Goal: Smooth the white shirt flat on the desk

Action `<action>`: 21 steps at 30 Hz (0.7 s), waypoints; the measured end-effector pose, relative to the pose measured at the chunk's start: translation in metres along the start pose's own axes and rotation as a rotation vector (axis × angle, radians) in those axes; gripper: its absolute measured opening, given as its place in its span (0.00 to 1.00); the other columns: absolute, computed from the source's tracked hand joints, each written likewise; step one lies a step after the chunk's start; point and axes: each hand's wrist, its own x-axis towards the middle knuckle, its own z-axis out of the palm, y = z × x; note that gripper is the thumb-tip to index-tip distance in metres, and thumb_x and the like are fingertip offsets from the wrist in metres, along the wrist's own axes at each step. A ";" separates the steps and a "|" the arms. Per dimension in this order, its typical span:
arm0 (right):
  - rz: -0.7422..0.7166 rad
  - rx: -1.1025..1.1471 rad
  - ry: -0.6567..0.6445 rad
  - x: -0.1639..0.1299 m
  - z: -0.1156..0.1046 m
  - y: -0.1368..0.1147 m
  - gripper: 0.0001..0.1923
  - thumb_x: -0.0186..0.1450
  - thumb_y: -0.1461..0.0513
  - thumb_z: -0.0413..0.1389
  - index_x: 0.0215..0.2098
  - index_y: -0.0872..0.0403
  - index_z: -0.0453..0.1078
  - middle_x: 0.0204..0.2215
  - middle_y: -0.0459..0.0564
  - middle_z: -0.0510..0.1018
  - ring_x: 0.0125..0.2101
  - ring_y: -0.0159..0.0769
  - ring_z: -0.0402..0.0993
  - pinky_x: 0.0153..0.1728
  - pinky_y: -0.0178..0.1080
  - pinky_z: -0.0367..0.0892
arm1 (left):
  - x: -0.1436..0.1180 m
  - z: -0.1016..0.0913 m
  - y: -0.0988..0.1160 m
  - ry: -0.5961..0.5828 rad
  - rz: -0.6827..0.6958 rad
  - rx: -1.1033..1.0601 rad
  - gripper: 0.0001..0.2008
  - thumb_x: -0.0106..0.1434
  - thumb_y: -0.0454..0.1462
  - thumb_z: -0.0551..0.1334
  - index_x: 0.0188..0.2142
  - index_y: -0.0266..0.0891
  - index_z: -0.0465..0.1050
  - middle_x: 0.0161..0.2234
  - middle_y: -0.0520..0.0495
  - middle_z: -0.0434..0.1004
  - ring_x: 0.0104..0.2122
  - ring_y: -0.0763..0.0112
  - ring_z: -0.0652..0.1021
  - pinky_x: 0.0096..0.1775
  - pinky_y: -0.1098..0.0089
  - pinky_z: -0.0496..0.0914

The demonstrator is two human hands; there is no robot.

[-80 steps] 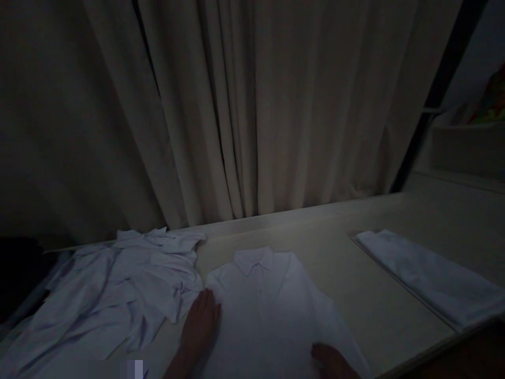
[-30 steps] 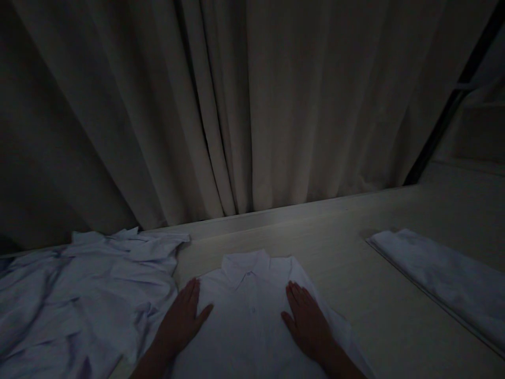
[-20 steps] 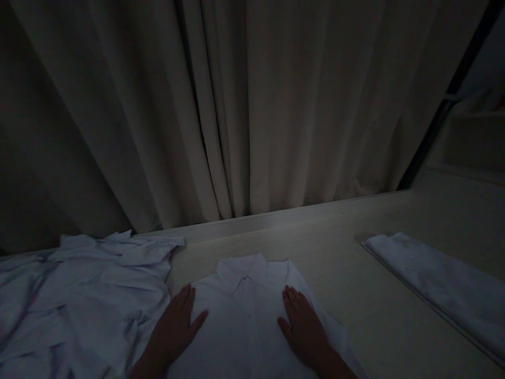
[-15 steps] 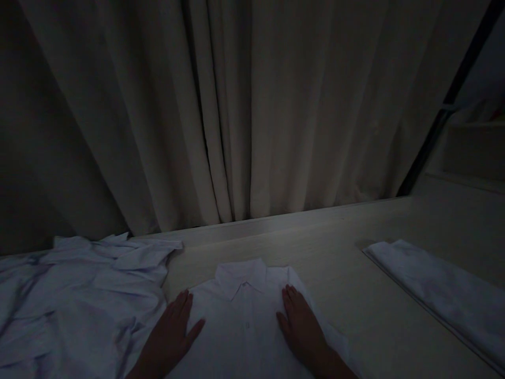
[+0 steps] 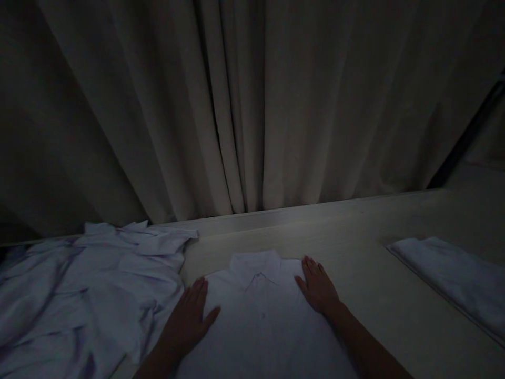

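Pressing flat on a white collared shirt [image 5: 258, 316] spread at the near middle of the pale surface [image 5: 355, 247], the left hand [image 5: 189, 318] and right hand [image 5: 317, 287] lay with released grip, fingers spread. Crumpled shirts [image 5: 90, 289] sat left, folded cloth [image 5: 453, 273] right, curtain [image 5: 252, 105] behind.
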 end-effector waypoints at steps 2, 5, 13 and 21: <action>-0.004 -0.009 0.018 0.000 0.003 0.001 0.41 0.66 0.44 0.30 0.64 0.66 0.45 0.65 0.62 0.49 0.65 0.47 0.44 0.65 0.50 0.42 | 0.003 -0.010 0.001 -0.049 -0.039 -0.103 0.41 0.59 0.58 0.49 0.61 0.30 0.54 0.64 0.34 0.53 0.64 0.54 0.56 0.63 0.52 0.56; -0.018 -0.017 0.061 0.000 0.008 0.001 0.41 0.66 0.43 0.32 0.64 0.66 0.47 0.65 0.62 0.52 0.65 0.47 0.46 0.64 0.51 0.43 | 0.012 -0.031 -0.008 -0.006 -0.225 -0.254 0.35 0.62 0.53 0.47 0.60 0.31 0.54 0.64 0.35 0.56 0.64 0.57 0.57 0.63 0.54 0.54; -0.058 -0.007 0.151 -0.001 0.014 0.004 0.41 0.66 0.43 0.32 0.63 0.67 0.50 0.64 0.64 0.54 0.64 0.48 0.48 0.64 0.51 0.44 | 0.046 -0.062 -0.046 -0.226 -0.447 -0.362 0.18 0.60 0.46 0.51 0.33 0.39 0.75 0.37 0.42 0.81 0.39 0.63 0.79 0.41 0.67 0.70; -0.028 -0.019 0.089 0.000 0.008 0.002 0.41 0.66 0.43 0.32 0.63 0.66 0.48 0.65 0.62 0.52 0.64 0.47 0.46 0.64 0.50 0.43 | 0.058 -0.048 -0.051 -0.349 -0.557 -0.368 0.14 0.62 0.45 0.56 0.34 0.36 0.71 0.34 0.48 0.78 0.36 0.70 0.77 0.42 0.63 0.71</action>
